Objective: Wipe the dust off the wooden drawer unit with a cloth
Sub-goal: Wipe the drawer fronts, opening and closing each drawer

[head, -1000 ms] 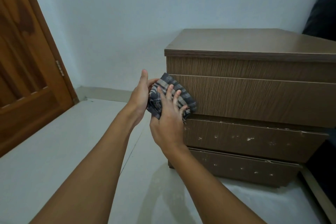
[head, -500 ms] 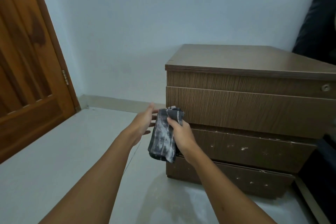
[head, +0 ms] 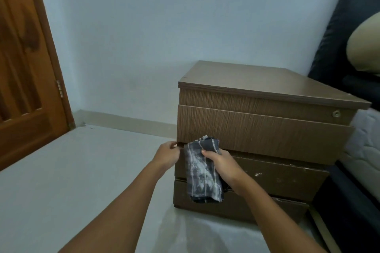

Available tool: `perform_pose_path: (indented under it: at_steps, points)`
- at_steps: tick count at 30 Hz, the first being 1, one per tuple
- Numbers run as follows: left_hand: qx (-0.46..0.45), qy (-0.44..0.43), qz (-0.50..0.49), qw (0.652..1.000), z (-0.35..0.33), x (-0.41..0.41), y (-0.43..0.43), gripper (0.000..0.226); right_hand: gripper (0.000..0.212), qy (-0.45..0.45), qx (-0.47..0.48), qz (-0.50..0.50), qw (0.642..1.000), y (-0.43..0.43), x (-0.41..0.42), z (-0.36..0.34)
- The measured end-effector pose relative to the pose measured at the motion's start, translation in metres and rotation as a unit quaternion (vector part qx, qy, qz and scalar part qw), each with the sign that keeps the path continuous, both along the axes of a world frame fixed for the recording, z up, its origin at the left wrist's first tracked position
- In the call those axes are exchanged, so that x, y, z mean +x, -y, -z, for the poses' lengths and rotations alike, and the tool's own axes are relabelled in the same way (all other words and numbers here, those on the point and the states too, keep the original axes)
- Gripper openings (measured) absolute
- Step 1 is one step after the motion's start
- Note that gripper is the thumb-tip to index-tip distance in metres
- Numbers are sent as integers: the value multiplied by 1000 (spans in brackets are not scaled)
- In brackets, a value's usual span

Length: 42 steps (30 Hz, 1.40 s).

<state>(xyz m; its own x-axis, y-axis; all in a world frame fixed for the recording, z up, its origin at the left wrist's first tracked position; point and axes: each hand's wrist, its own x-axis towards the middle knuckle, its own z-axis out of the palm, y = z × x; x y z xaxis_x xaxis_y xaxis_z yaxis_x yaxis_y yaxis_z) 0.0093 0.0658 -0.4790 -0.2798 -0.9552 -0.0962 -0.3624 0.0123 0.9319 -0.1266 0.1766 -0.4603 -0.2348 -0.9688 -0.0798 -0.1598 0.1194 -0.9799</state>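
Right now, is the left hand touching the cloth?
Cannot tell. In the head view the left hand sits right beside the edge of the cloth that the right hand holds; neither gap nor contact shows plainly.

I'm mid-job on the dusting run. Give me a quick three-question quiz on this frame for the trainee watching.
1. True or false: the cloth lies spread flat on top of the drawer unit.
2. Which hand grips the cloth? A) left hand B) right hand C) both
3. Fill in: the white specks show on the unit's ____ drawer fronts, not the top one.

Key
1. False: it hangs folded from the right hand in front of the unit's left front edge.
2. B: the left hand sits beside it at the unit's front corner, and whether its fingertips touch the cloth cannot be told.
3. lower
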Motion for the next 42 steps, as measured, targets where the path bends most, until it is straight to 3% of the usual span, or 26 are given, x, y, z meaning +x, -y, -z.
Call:
perform_pose_path:
  at_steps: [4, 12, 19, 27, 31, 34, 38, 42]
  points:
    - [13, 10, -26, 1000, 17, -5, 3, 38, 21, -29, 10, 21, 999, -16, -20, 1]
    - [66, -50, -113, 990, 34, -18, 8, 41, 20, -57, 30, 52, 997, -50, -52, 2]
    - [124, -117, -157, 973, 38, -32, 12, 25, 20, -65, 38, 81, 994, -75, -74, 1]
    - [101, -128, -204, 965, 37, -42, 2, 29, 15, -48, -12, 182, 982, -125, -111, -13]
    - [82, -108, -235, 962, 44, -42, -9, 34, 12, -148, -87, 314, 934, -150, -133, -23]
    - [73, -103, -235, 964, 46, -39, -13, 36, 9, -312, -47, 383, 868, -164, -156, -26]
    - [75, -107, -221, 967, 44, -35, -16, 33, 37, -474, -52, 393, 787, -180, -169, -32]
    - [84, -106, -220, 966, 42, -32, -19, 33, 51, -564, 0, 352, 747, -180, -165, -29]
